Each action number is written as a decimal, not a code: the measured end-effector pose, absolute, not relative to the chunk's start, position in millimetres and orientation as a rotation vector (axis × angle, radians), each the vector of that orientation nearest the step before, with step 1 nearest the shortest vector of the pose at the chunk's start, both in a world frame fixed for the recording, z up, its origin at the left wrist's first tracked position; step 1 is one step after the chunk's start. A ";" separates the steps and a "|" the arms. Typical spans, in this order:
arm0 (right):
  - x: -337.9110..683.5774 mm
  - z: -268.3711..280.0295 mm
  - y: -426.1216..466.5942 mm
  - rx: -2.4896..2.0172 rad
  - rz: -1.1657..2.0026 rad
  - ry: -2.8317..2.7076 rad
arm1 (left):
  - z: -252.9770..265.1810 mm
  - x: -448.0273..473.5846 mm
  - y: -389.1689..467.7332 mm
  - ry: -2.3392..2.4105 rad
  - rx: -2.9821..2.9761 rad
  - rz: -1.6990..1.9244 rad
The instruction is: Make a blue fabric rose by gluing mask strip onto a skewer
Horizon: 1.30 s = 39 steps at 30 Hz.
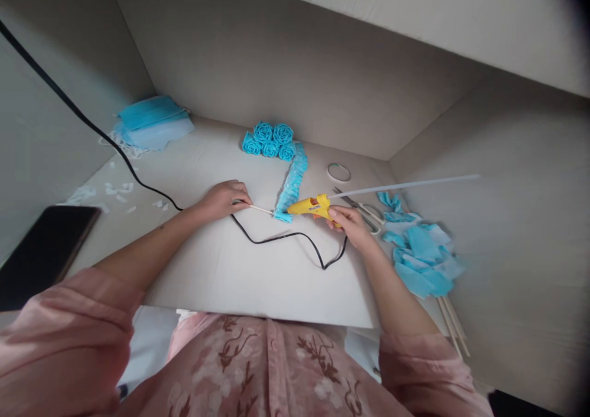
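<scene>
Pinched in my left hand (229, 199) is a thin pale stick (261, 209), its far end against the near end of a ruffled blue strip (292, 180). My right hand (346, 222) is wrapped round a yellow glue gun (310, 205), with its nozzle pointing left at the strip's near end. Whether the nozzle touches the strip I cannot tell. A long translucent glue stick (405, 186) sticks out of the gun's back toward the right. The strip runs back over the table to several rolled blue flowers (270, 140).
Scissors (369, 214) and a tape ring (338, 172) lie right of the strip. Blue scraps (421, 254) and wooden sticks (452, 326) sit farther right. At left are stacked blue masks (154, 122), white bits (117, 188) and a phone (43, 251). A black cord (276, 238) crosses the table; walls enclose it.
</scene>
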State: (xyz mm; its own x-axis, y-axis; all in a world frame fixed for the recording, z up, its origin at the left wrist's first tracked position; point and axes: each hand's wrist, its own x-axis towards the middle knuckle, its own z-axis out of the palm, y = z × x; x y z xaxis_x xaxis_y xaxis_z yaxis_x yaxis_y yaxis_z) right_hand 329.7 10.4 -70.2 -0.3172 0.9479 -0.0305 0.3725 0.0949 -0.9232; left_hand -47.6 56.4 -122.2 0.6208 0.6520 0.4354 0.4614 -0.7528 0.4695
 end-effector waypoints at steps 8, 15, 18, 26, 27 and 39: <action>328.6 -68.9 9.3 -1.288 1.208 -1.746 | -121.4 -46.3 57.1 0.905 2.541 0.857; 330.8 -71.4 11.1 -1.301 1.230 -1.727 | -120.6 -46.1 55.9 0.900 2.539 0.849; 331.2 -72.1 11.1 -1.288 1.237 -1.686 | -120.8 -46.1 55.9 0.898 2.538 0.844; 330.6 -72.0 11.2 -1.296 1.240 -1.730 | -124.1 -47.3 57.4 0.880 2.554 0.867; 331.0 -71.9 11.2 -1.295 1.243 -1.721 | -123.9 -47.4 57.3 0.880 2.553 0.863; 335.9 -79.3 13.3 -1.287 1.255 -1.756 | -120.0 -46.5 55.0 0.881 2.549 0.838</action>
